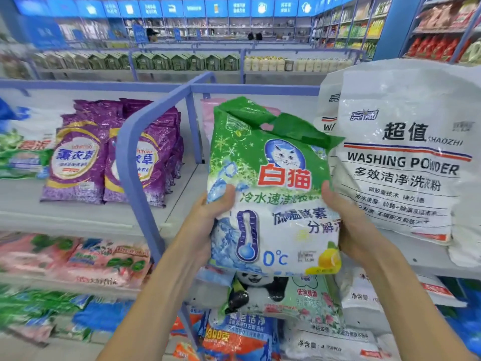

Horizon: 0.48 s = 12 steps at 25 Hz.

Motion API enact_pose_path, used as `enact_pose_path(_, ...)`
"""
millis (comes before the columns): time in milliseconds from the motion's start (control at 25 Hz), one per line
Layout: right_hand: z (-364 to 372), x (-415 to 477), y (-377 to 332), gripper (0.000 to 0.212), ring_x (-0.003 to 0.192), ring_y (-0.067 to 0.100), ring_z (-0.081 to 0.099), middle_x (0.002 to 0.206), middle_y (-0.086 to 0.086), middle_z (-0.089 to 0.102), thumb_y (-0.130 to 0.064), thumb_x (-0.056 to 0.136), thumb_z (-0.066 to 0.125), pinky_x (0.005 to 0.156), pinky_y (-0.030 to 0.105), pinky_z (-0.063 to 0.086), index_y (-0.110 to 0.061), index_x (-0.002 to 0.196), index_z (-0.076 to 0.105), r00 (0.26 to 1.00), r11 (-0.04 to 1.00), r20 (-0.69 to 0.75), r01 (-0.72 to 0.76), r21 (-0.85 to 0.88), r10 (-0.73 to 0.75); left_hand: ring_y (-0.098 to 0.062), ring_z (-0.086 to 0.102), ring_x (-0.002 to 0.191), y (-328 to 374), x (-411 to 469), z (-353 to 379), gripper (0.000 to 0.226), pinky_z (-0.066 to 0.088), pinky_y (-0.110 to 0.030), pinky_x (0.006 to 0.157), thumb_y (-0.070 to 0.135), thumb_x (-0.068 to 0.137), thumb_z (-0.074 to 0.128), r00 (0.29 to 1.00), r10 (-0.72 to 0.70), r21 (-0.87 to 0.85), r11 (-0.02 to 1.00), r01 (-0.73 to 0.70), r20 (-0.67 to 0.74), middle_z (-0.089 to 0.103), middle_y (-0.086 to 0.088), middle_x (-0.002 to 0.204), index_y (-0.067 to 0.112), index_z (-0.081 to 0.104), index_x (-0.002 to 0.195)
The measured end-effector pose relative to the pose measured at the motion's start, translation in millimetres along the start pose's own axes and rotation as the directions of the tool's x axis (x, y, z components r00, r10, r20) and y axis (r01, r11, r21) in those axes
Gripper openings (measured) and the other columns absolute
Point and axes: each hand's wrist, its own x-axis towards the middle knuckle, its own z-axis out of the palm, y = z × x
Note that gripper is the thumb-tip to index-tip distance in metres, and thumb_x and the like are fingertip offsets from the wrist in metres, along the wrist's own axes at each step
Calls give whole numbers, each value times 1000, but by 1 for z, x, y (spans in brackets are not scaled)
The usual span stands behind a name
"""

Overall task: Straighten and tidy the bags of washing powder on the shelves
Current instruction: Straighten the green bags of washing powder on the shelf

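I hold a green and white bag of washing powder (273,183) with a cat picture upright in front of me, above the shelf edge. My left hand (208,217) grips its left side, thumb on the front. My right hand (348,225) grips its right side the same way. The bag's green top flap is creased and folded over. Right beside it, large white bags marked WASHING POWDER (406,157) stand on the top shelf. Purple bags (86,162) stand in rows on the shelf to the left.
A blue metal divider rail (130,157) curves between the purple bags and my bag. Pink bags (86,259) lie on the lower left shelf; a panda bag (260,290) and other bags fill the shelves below. Further shop shelves (182,61) stand behind.
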Motion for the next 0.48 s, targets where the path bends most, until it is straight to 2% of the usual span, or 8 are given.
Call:
enact_pose_path(80,7,-10,6,73,109,33,72,125,11,72,-53,79,80,80,48,62,-19,138,53,995,996,-37,90,2,-90,-33,76,92,0,-20,1,42,64,-45,75,37,82,73,999,41,36,999,-39,-35,77,-17,109,11,71,115)
enact_pose_path(160,19,-23,16,42,103,23,75,117,3,76,-35,96,65,78,43,64,-20,134,57,977,983,-111,176,-42,-180,-28,78,81,0,-39,-2,37,64,-40,68,39,83,67,994,89,86,993,-84,-66,79,-14,99,11,71,107)
enact_pose_path(240,36,-36,25,33,101,16,75,114,-4,77,-31,97,61,78,37,63,-24,129,60,963,973,-145,221,-61,-228,-25,77,73,2,-59,-10,37,64,-37,63,41,81,68,985,134,127,985,-119,-112,79,-12,89,10,70,101)
enact_pose_path(360,67,-56,32,27,104,17,74,113,-5,77,-27,98,60,86,39,59,-29,125,62,952,958,-107,281,-55,-285,-28,78,84,6,-92,-31,50,64,-41,69,44,76,73,969,153,104,985,-135,-193,79,-11,100,14,67,116)
enact_pose_path(480,105,-73,35,22,96,11,75,106,-9,78,-20,99,58,75,30,60,-29,119,62,938,938,-44,341,-65,-344,-28,78,84,15,-125,-60,52,64,-41,68,44,71,75,948,147,58,989,-136,-281,79,-11,101,15,69,114)
